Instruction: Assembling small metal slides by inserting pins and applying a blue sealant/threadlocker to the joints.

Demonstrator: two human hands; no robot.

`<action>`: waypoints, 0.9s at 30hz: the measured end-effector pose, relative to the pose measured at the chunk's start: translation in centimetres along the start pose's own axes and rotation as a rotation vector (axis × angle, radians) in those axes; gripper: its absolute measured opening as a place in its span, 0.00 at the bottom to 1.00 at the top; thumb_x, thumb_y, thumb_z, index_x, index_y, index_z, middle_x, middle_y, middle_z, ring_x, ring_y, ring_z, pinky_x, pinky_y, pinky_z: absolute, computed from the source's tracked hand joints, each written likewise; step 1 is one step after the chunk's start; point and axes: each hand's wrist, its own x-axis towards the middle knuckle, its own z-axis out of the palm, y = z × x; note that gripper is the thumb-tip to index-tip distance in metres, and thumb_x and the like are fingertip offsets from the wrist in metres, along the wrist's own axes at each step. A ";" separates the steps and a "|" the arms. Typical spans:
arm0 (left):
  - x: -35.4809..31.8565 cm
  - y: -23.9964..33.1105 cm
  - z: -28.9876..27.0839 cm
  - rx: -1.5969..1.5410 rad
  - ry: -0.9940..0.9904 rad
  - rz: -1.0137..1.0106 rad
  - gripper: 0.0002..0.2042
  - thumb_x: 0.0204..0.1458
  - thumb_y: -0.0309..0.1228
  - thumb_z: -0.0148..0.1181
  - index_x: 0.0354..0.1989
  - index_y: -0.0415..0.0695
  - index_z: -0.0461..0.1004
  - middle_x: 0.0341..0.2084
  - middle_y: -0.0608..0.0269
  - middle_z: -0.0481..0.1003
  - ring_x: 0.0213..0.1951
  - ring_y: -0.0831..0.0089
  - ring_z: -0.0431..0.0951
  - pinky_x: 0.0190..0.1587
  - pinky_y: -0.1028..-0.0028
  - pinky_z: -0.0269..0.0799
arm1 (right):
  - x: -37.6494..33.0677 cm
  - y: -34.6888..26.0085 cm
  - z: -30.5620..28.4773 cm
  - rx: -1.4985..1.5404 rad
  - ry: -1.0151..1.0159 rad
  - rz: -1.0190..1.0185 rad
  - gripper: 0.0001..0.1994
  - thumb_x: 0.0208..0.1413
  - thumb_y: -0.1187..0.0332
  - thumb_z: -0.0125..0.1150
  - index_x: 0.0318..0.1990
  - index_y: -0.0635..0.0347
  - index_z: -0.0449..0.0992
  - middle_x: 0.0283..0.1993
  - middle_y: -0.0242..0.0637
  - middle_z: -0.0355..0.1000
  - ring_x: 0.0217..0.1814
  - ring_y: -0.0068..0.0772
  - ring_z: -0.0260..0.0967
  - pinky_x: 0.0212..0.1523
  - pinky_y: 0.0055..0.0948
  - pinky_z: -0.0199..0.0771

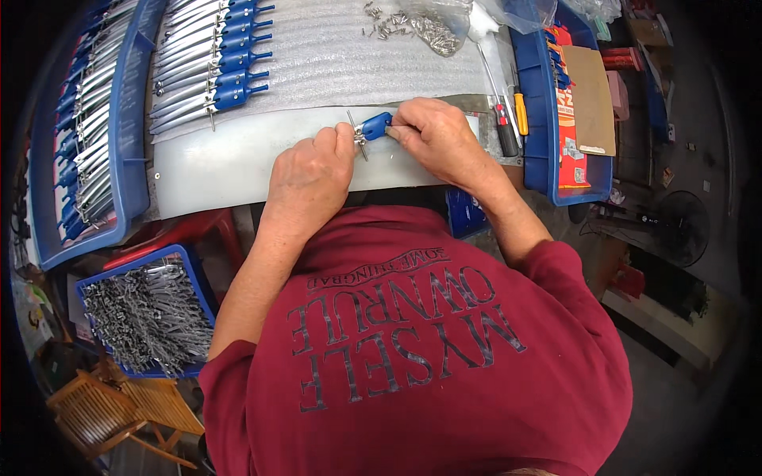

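Over the pale work board, both of my hands are closed on one metal piece with a blue plastic end. My left hand grips its metal side, where thin silver rods stick out crosswise; the rest of that side is hidden in the fist. At the blue end, my right hand pinches with thumb and fingertips. Whether a small part sits between those fingertips cannot be made out. Beyond my left hand lies a row of similar silver pieces with blue ends, side by side on grey foam sheet.
Small metal pins spill from a plastic bag at the back. Screwdrivers lie by the right blue bin. Another blue bin with finished-looking pieces stands left. Below it, a blue crate holds grey metal parts.
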 end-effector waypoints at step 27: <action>0.2 -0.7 -2.2 -0.182 -0.026 -0.031 0.07 0.45 0.29 0.53 0.30 0.42 0.63 0.17 0.60 0.65 0.18 0.63 0.70 0.19 0.65 0.66 | 0.7 -1.2 -1.6 0.426 -0.134 0.234 0.10 0.51 0.66 0.54 0.32 0.66 0.71 0.23 0.30 0.64 0.27 0.18 0.58 0.27 0.20 0.59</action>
